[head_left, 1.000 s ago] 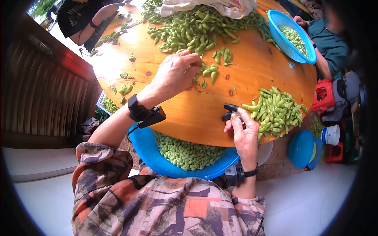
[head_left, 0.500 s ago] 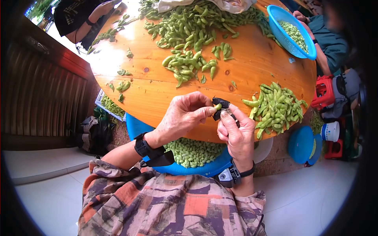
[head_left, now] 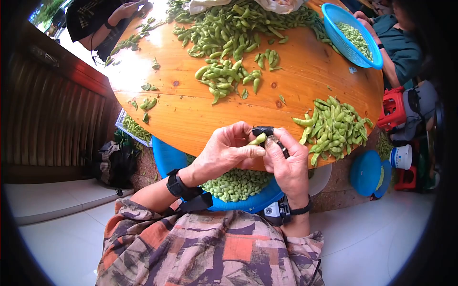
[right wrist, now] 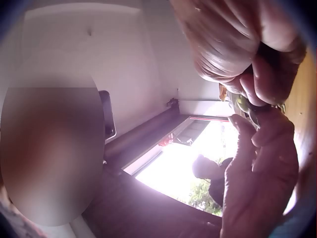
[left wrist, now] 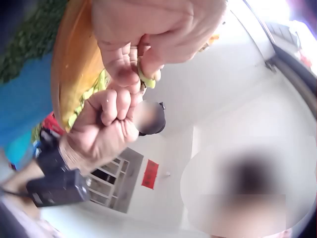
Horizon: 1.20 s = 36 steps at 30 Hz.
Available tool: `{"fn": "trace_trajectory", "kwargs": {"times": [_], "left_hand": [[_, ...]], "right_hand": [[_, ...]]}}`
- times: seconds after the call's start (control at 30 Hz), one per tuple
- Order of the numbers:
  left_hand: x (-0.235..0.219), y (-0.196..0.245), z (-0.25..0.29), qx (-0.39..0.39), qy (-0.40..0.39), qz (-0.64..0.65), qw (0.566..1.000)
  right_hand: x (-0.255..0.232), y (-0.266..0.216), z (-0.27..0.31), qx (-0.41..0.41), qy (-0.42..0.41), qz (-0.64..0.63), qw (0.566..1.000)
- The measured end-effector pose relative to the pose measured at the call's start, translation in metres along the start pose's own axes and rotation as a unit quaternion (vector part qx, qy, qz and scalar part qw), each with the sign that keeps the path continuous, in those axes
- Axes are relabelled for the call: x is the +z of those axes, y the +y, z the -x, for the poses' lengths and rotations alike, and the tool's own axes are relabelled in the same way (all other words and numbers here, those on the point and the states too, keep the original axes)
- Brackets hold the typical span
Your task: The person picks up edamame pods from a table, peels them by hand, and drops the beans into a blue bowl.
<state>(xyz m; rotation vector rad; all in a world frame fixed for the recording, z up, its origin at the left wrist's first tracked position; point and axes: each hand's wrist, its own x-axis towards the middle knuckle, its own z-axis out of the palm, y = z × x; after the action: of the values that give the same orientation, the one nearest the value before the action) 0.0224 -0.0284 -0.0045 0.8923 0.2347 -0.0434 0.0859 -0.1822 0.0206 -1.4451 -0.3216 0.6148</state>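
Note:
My left hand (head_left: 220, 151) pinches a green pod (head_left: 258, 139) between thumb and fingers, above the wooden table's near edge. Touching its other end is my right hand (head_left: 289, 164), with black coverings (head_left: 262, 130) on its fingertips and its thumb bent against them. In the left wrist view the pod (left wrist: 146, 80) shows between both hands' fingertips. Beneath the hands sits a blue basin of shelled beans (head_left: 234, 185). A small group of pods (head_left: 223, 78) lies on the table beyond the left hand; another pile (head_left: 336, 128) is beside the right hand.
A large pod heap (head_left: 229, 28) and white cloth (head_left: 281, 5) are at the table's far side. A blue basket (head_left: 329, 31) holds beans at the far right. Other people sit at both sides; a red stool (head_left: 392, 108) stands at the right.
My left hand has come back from the far pods to my right hand, carrying a pod. Over the last half second both hands have moved slightly lower, toward the body.

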Motion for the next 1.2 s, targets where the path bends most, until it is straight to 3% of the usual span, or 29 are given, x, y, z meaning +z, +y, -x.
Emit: {"fn": "trace_trajectory", "kwargs": {"times": [0.03,0.1,0.23,0.27,0.33,0.47,0.5,0.53,0.57,0.63,0.67,0.7,0.77,0.83,0.9,1.03,1.07,1.13,1.17,1.2], "left_hand": [[0.001,0.002,0.0,0.0,0.0,0.0,1.0],[0.002,0.006,0.002,-0.005,0.047,-0.119,0.992],[-0.006,0.001,0.0,0.072,0.051,-0.286,0.954],[-0.008,0.004,0.001,0.073,0.051,-0.285,0.954],[-0.013,0.015,0.003,0.002,-0.005,-0.269,0.963],[-0.015,0.026,0.005,-0.063,-0.028,-0.211,0.975],[-0.014,0.027,0.006,-0.081,-0.028,-0.157,0.984],[-0.013,0.027,0.006,-0.098,-0.028,-0.102,0.99],[-0.012,0.025,0.007,-0.098,-0.027,-0.101,0.99],[-0.009,0.016,0.009,-0.087,-0.017,0.005,0.996],[-0.01,0.009,0.009,-0.057,-0.034,0.017,0.998],[-0.009,0.007,0.01,-0.056,-0.033,0.018,0.998],[-0.008,0.003,0.014,-0.014,-0.018,-0.059,0.998],[0.0,-0.004,0.011,-0.011,0.022,-0.07,0.997],[0.003,-0.007,0.01,-0.021,0.017,0.054,0.998],[-0.003,-0.013,0.01,-0.006,-0.005,0.073,0.997],[-0.002,-0.009,0.012,-0.006,-0.005,0.072,0.997],[0.003,0.007,0.019,-0.066,-0.031,-0.042,0.996],[-0.013,0.002,0.022,-0.055,-0.125,-0.029,0.99],[-0.018,0.007,0.028,-0.062,-0.176,-0.13,0.974]], "right_hand": [[0.002,0.001,0.001,0.0,0.0,0.0,1.0],[0.008,0.004,0.004,-0.055,0.023,0.039,0.997],[0.012,0.013,0.003,-0.106,0.058,0.074,0.99],[0.01,0.012,0.003,-0.107,0.058,0.075,0.99],[0.007,0.009,0.003,-0.017,0.021,-0.046,0.999],[0.007,0.014,0.004,-0.003,0.011,-0.043,0.999],[0.009,0.019,0.003,-0.106,0.041,0.107,0.988],[0.011,0.022,0.003,-0.206,0.07,0.254,0.942],[0.014,0.022,0.004,-0.206,0.069,0.254,0.942],[0.026,0.022,0.005,-0.331,0.143,0.366,0.858],[0.031,0.02,0.008,-0.331,0.151,0.383,0.849],[0.034,0.023,0.009,-0.331,0.149,0.383,0.849],[0.038,0.03,0.009,-0.372,0.168,0.421,0.81],[0.036,0.03,0.007,-0.376,0.164,0.418,0.81],[0.029,0.027,0.008,-0.279,0.119,0.317,0.899],[0.018,0.022,0.003,-0.287,0.079,0.285,0.911],[0.014,0.02,0.006,-0.204,0.062,0.233,0.949],[0.002,0.014,0.012,-0.132,0.063,0.094,0.985],[-0.004,0.012,0.015,-0.104,0.076,0.027,0.991],[-0.015,0.011,0.017,-0.106,0.087,0.018,0.99]]}}
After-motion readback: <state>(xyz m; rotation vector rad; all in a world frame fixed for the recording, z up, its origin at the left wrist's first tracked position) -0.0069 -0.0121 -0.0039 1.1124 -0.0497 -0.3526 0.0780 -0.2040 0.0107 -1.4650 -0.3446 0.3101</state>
